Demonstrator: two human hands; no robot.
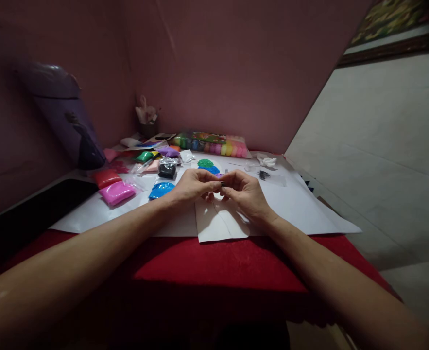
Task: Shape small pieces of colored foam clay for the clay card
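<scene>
My left hand (196, 185) and my right hand (244, 193) meet above a white card (219, 226), fingertips together. Pinched between them is a small black piece (222, 183), mostly covered by the fingers, so its exact kind is hard to make out. Just beyond the fingers, a bumpy green patch (205, 164) and a blue patch (210, 170) show on the card, with a bit of purple partly hidden by my hands. A thin line runs down the card's near part. Left of my left hand lie a bag of blue clay (161, 190) and a bag of black clay (167, 169).
Pink (117, 193) and red (107, 178) clay bags lie to the left, near a dark flat panel (54, 209). At the back is a long pack of coloured clay (212, 144). A small clear bag with black bits (264, 175) lies right. White paper (294, 209) covers the red cloth (214, 262).
</scene>
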